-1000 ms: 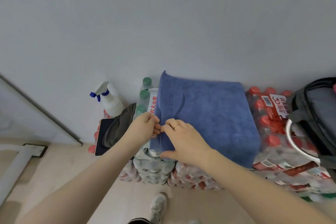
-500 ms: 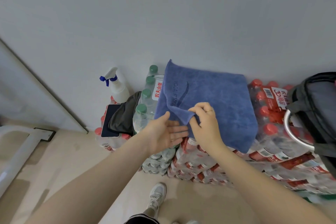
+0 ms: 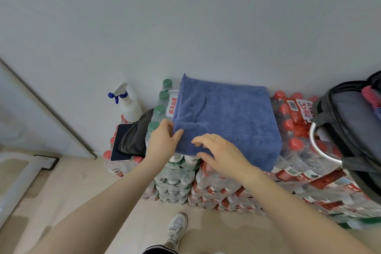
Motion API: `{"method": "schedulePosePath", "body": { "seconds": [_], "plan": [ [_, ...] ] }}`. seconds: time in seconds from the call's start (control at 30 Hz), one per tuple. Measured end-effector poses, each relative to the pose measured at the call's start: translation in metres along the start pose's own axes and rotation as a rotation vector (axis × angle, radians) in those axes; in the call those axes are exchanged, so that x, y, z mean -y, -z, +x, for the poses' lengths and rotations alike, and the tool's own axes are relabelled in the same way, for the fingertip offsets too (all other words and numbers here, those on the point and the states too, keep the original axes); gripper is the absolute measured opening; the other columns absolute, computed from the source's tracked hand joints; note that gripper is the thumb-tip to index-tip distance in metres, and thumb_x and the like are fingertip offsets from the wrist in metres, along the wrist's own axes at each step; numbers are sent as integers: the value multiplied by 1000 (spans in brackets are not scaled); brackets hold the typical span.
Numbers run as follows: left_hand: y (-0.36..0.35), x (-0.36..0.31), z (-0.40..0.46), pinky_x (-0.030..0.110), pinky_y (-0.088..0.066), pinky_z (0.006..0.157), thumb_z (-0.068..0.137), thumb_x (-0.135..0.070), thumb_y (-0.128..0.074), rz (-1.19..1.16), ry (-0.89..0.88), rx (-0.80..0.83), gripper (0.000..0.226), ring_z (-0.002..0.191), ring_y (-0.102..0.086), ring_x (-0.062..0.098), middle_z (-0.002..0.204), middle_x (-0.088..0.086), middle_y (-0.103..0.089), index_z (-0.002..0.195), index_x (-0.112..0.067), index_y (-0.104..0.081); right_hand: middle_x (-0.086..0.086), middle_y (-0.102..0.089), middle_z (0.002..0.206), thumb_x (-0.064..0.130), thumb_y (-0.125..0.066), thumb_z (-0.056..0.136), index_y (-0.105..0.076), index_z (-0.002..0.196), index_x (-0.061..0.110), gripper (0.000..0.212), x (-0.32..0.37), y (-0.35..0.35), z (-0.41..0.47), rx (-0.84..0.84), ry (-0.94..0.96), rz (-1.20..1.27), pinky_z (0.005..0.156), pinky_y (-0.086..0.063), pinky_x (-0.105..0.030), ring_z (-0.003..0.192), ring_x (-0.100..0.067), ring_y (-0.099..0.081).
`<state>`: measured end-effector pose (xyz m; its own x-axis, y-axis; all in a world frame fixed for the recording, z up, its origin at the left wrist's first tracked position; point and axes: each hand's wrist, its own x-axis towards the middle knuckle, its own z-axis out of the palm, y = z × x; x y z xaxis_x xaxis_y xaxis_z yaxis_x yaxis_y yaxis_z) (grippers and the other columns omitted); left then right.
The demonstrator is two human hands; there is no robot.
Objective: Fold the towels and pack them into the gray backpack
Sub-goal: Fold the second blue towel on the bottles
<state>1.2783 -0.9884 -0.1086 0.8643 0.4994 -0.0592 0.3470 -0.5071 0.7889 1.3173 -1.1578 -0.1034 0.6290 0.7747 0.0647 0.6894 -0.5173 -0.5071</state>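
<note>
A folded blue towel (image 3: pixel 231 117) lies flat on top of stacked packs of water bottles against the wall. My left hand (image 3: pixel 162 142) grips its near left corner, thumb on top and fingers along the left edge. My right hand (image 3: pixel 220 152) rests on the towel's near edge with fingers spread and relaxed, a ring on one finger. The gray backpack (image 3: pixel 346 121) stands open at the right edge on the bottle packs, with something pink (image 3: pixel 371 95) showing inside.
Left of the towel sit green-capped bottles (image 3: pixel 158 109), a white spray bottle (image 3: pixel 128 103), a dark cloth (image 3: pixel 136 136) and a flat dark device (image 3: pixel 121 142). Red-capped bottle packs (image 3: pixel 292 130) and a metal ring (image 3: pixel 317 148) lie between towel and backpack. My shoe (image 3: pixel 177 227) is below.
Both hands first pinched the towel's left edge; the right hand then lifted a fold at the near corner. That fold now lies flat, and the right hand has opened over the near edge.
</note>
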Motion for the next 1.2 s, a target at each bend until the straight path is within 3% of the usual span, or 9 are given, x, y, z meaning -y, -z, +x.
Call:
{"method": "schedulePosePath", "body": {
  "seconds": [0.2,0.4,0.5,0.6,0.77,0.9,0.97,1.07,1.2],
  "plan": [
    [-10,29,-9,29,-36,67,91,-23,-52,-2,250,-7,16,78,-51,21,80,3,-55,90,-7,-49,1,-59,115,14,-48,94,-57,115,13,23,-34,4,-29,-102,-227,8,87,-44,-29,106,-15,-54],
    [-26,30,-24,31,-38,72,94,-36,-47,-266,324,42,30,85,-49,21,92,3,-52,106,-8,-51,-11,-53,113,7,-59,85,-57,104,6,19,-67,4,-69,-541,-619,-80,86,-43,-40,102,-29,-51],
    [-30,24,-26,32,-37,75,95,-36,-45,-351,351,98,28,88,-49,21,96,2,-52,108,-12,-50,-15,-48,120,13,-60,87,-45,118,1,36,-78,3,-80,-676,-922,269,91,-43,-40,107,-30,-49],
    [-30,21,-23,36,-47,76,95,-35,-46,-481,403,40,25,80,-49,20,90,3,-50,87,-11,-47,-9,-56,113,20,-55,91,-43,119,1,36,-82,0,-82,-634,-1039,727,80,-43,-34,102,-26,-54],
    [-16,28,-24,29,-46,62,94,-21,-50,-566,297,-36,16,69,-49,18,78,4,-52,80,-14,-46,-6,-58,94,12,-49,92,-55,97,6,10,-78,20,-85,-690,-932,834,62,-41,-27,79,-17,-53],
    [-13,40,-29,31,-49,65,91,-13,-54,-313,271,127,13,69,-54,17,80,3,-57,79,-15,-49,-13,-48,80,4,-51,82,-49,85,5,4,-84,25,-92,-518,-1022,492,54,-31,-29,63,-22,-42],
    [-14,42,-31,34,-49,72,88,-9,-56,-278,289,175,9,73,-55,18,81,2,-58,81,-15,-53,-16,-50,97,7,-56,80,-49,98,7,19,-75,26,-85,-374,-970,136,67,-41,-36,85,-31,-50],
    [-13,40,-28,33,-45,77,87,-13,-57,-330,317,164,5,80,-55,19,86,3,-59,92,-13,-56,-12,-39,136,16,-56,87,-42,129,11,45,-43,28,-55,-405,-726,-219,96,-37,-43,122,-32,-37],
    [-9,32,-21,29,-44,67,89,-24,-55,-421,252,52,10,74,-54,15,89,0,-59,91,-16,-49,-6,-47,125,15,-47,93,-59,112,13,22,-3,22,8,-257,-289,-112,93,-38,-37,113,-26,-44]
  ]
}}
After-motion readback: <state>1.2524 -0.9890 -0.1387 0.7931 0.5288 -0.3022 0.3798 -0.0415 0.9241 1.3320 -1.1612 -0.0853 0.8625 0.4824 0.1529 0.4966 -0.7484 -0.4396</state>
